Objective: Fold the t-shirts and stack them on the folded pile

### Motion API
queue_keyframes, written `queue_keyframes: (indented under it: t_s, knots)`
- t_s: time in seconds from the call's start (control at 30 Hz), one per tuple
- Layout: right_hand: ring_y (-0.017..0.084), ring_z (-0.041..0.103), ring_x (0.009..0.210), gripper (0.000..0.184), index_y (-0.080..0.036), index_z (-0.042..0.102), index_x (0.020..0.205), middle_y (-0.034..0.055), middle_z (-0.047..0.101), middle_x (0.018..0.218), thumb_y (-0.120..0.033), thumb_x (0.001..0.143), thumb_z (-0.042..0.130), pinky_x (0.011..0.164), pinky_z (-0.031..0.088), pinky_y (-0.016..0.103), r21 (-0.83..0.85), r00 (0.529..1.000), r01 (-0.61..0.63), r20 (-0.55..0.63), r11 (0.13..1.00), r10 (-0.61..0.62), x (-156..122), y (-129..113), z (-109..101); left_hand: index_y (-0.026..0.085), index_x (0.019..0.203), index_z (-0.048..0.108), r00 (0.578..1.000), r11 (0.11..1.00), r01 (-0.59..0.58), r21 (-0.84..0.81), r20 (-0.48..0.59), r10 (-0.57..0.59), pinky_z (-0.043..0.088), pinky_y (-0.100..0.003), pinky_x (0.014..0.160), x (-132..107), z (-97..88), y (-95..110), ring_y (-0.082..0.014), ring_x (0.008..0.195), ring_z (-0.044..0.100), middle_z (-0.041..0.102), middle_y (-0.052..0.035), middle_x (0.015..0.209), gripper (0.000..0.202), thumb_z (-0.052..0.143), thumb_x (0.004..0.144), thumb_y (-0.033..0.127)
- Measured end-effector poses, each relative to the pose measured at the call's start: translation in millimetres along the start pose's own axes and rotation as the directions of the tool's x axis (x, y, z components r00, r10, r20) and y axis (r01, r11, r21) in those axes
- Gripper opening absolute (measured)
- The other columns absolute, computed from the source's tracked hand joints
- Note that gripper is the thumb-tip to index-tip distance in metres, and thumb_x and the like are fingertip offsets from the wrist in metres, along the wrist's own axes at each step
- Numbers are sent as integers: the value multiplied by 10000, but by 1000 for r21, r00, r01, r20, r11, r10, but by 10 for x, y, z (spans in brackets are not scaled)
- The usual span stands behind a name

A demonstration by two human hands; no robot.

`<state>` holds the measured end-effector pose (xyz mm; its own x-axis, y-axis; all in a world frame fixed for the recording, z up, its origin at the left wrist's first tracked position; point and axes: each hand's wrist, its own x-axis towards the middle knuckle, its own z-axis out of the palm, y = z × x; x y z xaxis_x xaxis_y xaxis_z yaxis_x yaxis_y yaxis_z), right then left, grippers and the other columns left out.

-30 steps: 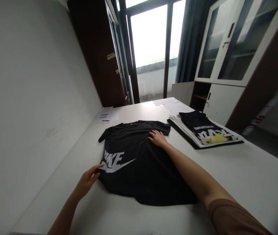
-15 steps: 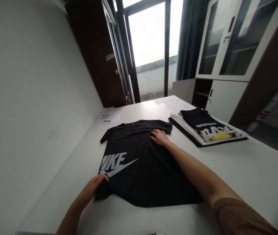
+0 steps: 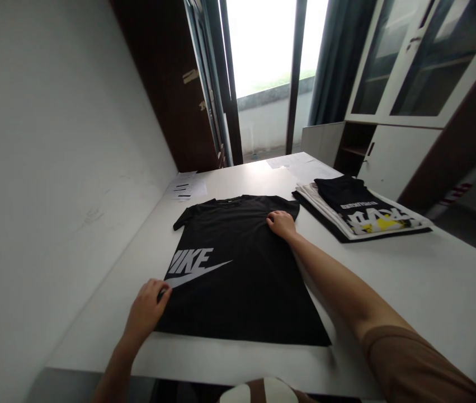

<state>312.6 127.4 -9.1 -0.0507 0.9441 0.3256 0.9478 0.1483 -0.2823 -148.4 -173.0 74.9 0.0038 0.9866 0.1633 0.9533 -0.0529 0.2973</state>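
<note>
A black T-shirt point(image 3: 238, 268) with a white logo lies flat on the white table point(image 3: 409, 280), its bottom edge towards me. My left hand point(image 3: 146, 311) is at the shirt's near left corner, fingers curled and pinching the hem. My right hand point(image 3: 282, 223) rests far out on the shirt by its right sleeve, fingers curled round the fabric there.
A stack of folded shirts point(image 3: 361, 214) lies at the right of the table. Papers point(image 3: 185, 187) sit at the far left corner, more sheets point(image 3: 292, 162) at the far edge. A white wall point(image 3: 53, 157) runs along the left, cabinets point(image 3: 405, 101) stand to the right.
My left hand reached the shirt's near left corner and took hold of the hem. The lower part of the shirt now lies straighter and flatter. My right hand slid slightly towards the sleeve and curled.
</note>
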Motion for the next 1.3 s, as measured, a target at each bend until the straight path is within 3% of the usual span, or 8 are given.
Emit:
queue_keyframes:
  t_s: [0.07, 0.13, 0.27, 0.4, 0.63, 0.77, 1.07, 1.3]
  knots:
    - [296, 520, 1247, 395, -221, 674, 1269, 118, 644, 1318, -415, 959, 525, 1066, 347, 425, -7, 999, -40, 11, 999, 40, 3, 42, 13, 247, 1057, 669, 960, 964, -209, -163, 152, 234, 466, -369, 946, 3, 76, 397, -247, 1038, 601, 645, -79, 1107, 231, 492, 982, 376]
    - [306, 498, 1283, 480, -205, 597, 1377, 137, 607, 1376, -428, 958, 525, 1092, 327, 447, -15, 997, -75, 18, 997, 75, 5, 75, 35, 282, 1176, 652, 851, 887, -386, -252, 273, 448, 467, -356, 948, 4, 171, 805, -235, 1056, 599, 643, -62, 1153, 243, 599, 947, 344]
    - [325, 432, 1359, 526, -201, 556, 1421, 152, 538, 1458, -480, 981, 483, 1140, 267, 512, -46, 995, -89, 51, 995, 91, 21, 129, 83, 240, 1046, 659, 697, 773, -619, -140, 356, 623, 457, -372, 874, 50, 360, 1396, -238, 973, 595, 652, -61, 1038, 181, 706, 895, 329]
    - [330, 355, 1432, 568, -210, 534, 1452, 152, 462, 1532, -530, 987, 475, 1166, 244, 520, -65, 989, -64, 128, 996, 72, 82, 222, 107, 207, 919, 620, 544, 632, -771, -81, 434, 718, 459, -343, 800, 142, 456, 1603, -207, 882, 638, 665, -49, 942, 68, 637, 949, 264]
    - [367, 267, 1491, 650, -251, 455, 1523, 158, 335, 1616, -596, 972, 481, 1176, 216, 571, -65, 976, -45, 212, 997, 58, 112, 282, 89, 211, 864, 621, 492, 596, -790, -147, 428, 758, 464, -312, 702, 196, 557, 1673, -187, 767, 667, 689, -27, 849, 149, 625, 956, 328]
    - [417, 282, 1473, 732, -311, 382, 1562, 158, 246, 1652, -652, 930, 522, 1140, 239, 629, -55, 981, -61, 182, 997, 70, 50, 205, 67, 221, 885, 644, 550, 615, -772, -159, 316, 773, 464, -313, 752, 493, 660, 1600, -184, 803, 638, 674, -29, 865, 144, 578, 972, 316]
    - [386, 303, 1463, 662, -247, 454, 1519, 160, 330, 1618, -616, 968, 459, 1154, 231, 602, -80, 990, -58, 121, 995, 67, 15, 177, 109, 205, 1039, 698, 926, 927, -374, -17, 48, 374, 465, -349, 992, 2188, 827, 664, -237, 1088, 594, 650, -87, 1138, 179, 563, 946, 276]
    - [298, 331, 1469, 540, -222, 526, 1456, 137, 407, 1580, -511, 1011, 424, 1184, 247, 505, -88, 990, 36, 136, 995, -24, -6, 162, 127, 138, 1303, 608, 973, 973, -228, 37, 51, 226, 391, -384, 1104, 2984, 1129, 169, -270, 1245, 546, 593, -150, 1363, 395, 526, 966, 328]
